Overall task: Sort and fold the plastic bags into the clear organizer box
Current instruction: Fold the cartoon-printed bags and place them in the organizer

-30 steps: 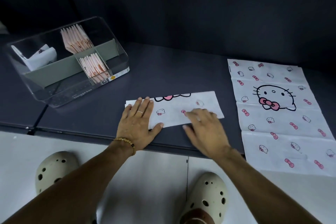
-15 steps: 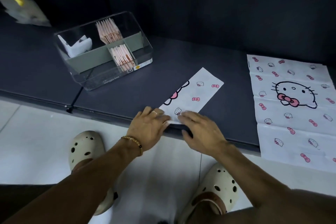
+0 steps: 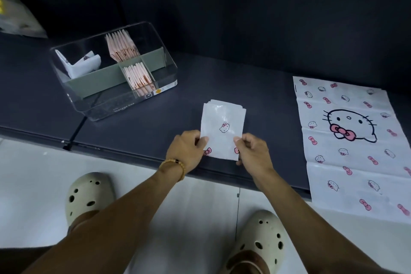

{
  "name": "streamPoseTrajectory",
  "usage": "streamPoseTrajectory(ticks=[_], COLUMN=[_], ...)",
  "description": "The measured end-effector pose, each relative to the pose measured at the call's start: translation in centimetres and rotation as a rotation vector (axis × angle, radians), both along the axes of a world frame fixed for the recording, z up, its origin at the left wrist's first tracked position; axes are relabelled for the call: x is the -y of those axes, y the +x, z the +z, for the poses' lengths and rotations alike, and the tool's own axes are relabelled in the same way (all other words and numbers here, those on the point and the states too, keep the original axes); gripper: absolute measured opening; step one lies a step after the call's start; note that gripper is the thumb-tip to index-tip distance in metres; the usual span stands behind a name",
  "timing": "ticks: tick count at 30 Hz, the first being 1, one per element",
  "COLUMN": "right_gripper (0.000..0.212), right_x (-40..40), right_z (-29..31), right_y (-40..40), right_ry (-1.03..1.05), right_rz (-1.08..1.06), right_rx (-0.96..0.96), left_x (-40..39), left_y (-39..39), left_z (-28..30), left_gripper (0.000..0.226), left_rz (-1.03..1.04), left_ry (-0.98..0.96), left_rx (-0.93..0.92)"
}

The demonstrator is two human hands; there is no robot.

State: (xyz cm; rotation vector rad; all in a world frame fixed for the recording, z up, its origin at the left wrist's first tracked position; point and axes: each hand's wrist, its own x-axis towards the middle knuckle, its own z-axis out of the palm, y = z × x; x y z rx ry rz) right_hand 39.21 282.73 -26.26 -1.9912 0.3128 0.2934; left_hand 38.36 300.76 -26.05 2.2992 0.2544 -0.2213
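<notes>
Both hands pinch the folded bag (image 3: 223, 127) by its near corners: left hand (image 3: 186, 151) on the left edge, right hand (image 3: 253, 153) on the right, thumbs on top, over the dark table (image 3: 255, 87). Beyond and left of the grip stands the clear organizer box (image 3: 115, 104), holding folded bags. Right of the grip, an unfolded bag (image 3: 351, 144) lies flat.

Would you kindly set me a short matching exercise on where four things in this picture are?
Things:
1. folded bag
2. flat bag
3. organizer box
4. bracelet

Places:
A. on the left wrist
B. left part of the dark table
C. spread out at the table's right end
D. pinched between the left hand and right hand

Pairs: 1-D, 2-C, 3-B, 4-A
</notes>
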Motion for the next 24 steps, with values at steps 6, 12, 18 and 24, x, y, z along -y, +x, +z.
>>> streamPoseTrajectory(ticks=[6,12,18,24], right_gripper=[0.023,0.026,0.027,0.029], right_x=[-0.3,-0.1,0.0,0.9], right_z=[0.2,-0.2,0.0,0.3], right_y=[1.6,3.5,4.4,3.2], right_ry=[-0.408,-0.453,-0.526,-0.674], right_rz=[0.049,0.115,0.204,0.218], right_rx=[0.055,-0.052,-0.052,0.348], left_x=[0.9,0.8,-0.3,-0.5], left_y=[1.9,2.2,2.6,2.1], left_z=[-0.7,-1.2,-1.4,-2.3], left_gripper=[0.033,0.035,0.07,0.054], left_rz=[-0.01,0.018,-0.351,-0.542], left_ry=[0.17,0.431,0.561,0.677], left_rx=[-0.047,-0.064,0.295,0.221])
